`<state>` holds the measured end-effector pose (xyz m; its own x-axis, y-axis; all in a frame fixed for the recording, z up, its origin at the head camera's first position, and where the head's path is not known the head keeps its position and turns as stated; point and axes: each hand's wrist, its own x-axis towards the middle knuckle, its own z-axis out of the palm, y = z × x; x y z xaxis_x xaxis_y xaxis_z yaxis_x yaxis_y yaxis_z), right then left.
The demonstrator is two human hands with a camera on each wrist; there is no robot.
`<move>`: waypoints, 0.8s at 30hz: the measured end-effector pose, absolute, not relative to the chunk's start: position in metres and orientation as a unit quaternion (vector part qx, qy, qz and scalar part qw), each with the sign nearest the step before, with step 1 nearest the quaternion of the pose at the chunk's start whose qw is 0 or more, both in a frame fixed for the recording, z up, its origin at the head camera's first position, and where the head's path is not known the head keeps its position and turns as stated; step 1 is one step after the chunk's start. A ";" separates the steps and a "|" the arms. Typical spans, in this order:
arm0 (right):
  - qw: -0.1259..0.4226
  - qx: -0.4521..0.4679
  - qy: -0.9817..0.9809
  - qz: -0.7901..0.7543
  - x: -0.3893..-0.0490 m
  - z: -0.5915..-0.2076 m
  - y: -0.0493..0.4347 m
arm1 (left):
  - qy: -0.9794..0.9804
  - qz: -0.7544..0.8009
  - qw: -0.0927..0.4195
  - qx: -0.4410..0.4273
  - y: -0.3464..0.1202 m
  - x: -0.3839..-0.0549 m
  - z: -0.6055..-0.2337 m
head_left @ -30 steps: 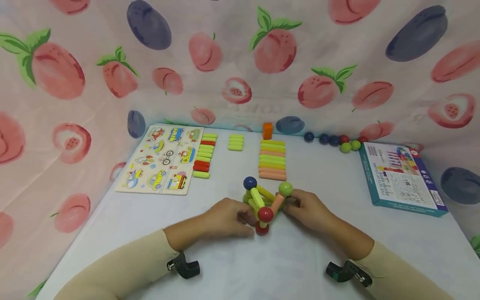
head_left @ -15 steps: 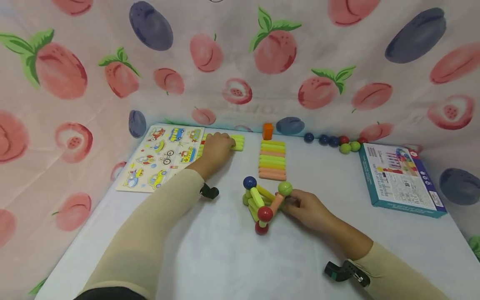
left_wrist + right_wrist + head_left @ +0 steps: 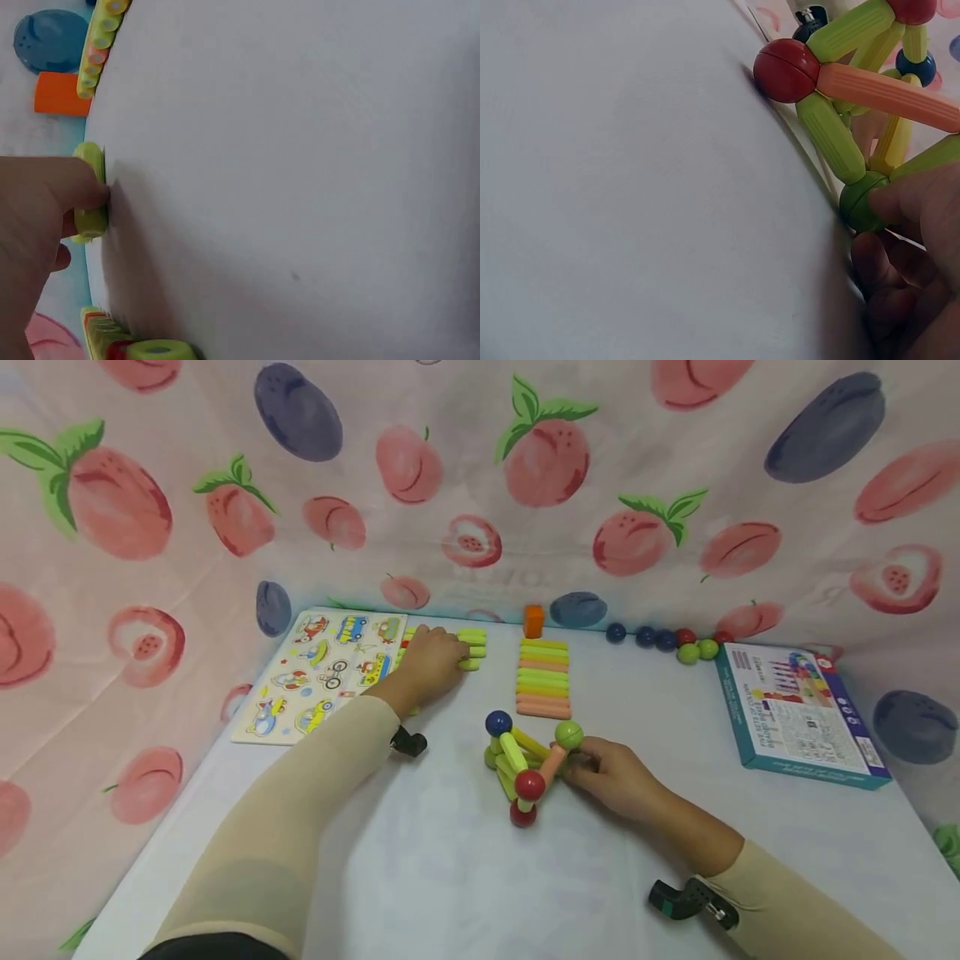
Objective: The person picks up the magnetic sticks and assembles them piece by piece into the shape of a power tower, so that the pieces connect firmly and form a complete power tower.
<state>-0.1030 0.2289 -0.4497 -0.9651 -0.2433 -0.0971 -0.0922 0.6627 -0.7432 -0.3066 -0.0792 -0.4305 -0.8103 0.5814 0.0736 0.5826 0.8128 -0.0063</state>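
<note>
My left hand point(image 3: 431, 664) reaches to the back left and pinches a yellow-green magnetic stick point(image 3: 92, 223) between thumb and fingers. Other yellow-green sticks point(image 3: 472, 635) lie right behind it, partly hidden by the hand. Near the middle of the table stands a frame of magnetic sticks and balls point(image 3: 513, 752), with blue, red and green balls at its corners. My right hand point(image 3: 618, 781) holds this frame at its right side. The right wrist view shows thumb and fingers gripping a low green ball point(image 3: 861, 202), beside a red ball point(image 3: 786, 70) and an orange stick point(image 3: 892, 94).
A column of coloured sticks point(image 3: 543, 678) lies behind the frame, with an orange block point(image 3: 533, 622) beyond. Several loose balls point(image 3: 665, 641) line the back right, beside a toy box point(image 3: 806, 714). A picture puzzle board point(image 3: 307, 652) lies at the left, partly under the left arm.
My left hand has left the frame and moved to the sticks at the back left; one stick there has shifted towards me. The right hand stays on the frame.
</note>
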 end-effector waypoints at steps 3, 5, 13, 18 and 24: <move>0.098 -0.095 0.903 -0.408 -0.103 -0.451 0.228 | -0.949 -0.129 -0.036 -0.286 -0.075 -0.299 -0.417; 0.097 -0.099 0.903 -0.408 -0.104 -0.452 0.228 | -0.924 -0.240 -0.096 -0.282 -0.067 -0.287 -0.398; 0.083 -0.106 0.899 -0.416 -0.101 -0.452 0.232 | -0.811 -0.324 -0.287 -0.393 -0.023 -0.229 -0.333; 0.077 -0.115 0.896 -0.421 -0.100 -0.453 0.230 | -0.822 -0.276 -0.294 -0.402 -0.023 -0.218 -0.334; 0.071 -0.117 0.899 -0.415 -0.101 -0.452 0.230 | -0.805 -0.302 -0.284 -0.424 -0.026 -0.217 -0.343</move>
<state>-0.1009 0.2304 -0.4523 -0.9623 -0.2704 -0.0307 -0.1522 0.6283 -0.7630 -0.2170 -0.0262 -0.3430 -0.4794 0.8542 -0.2013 0.5111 0.4583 0.7272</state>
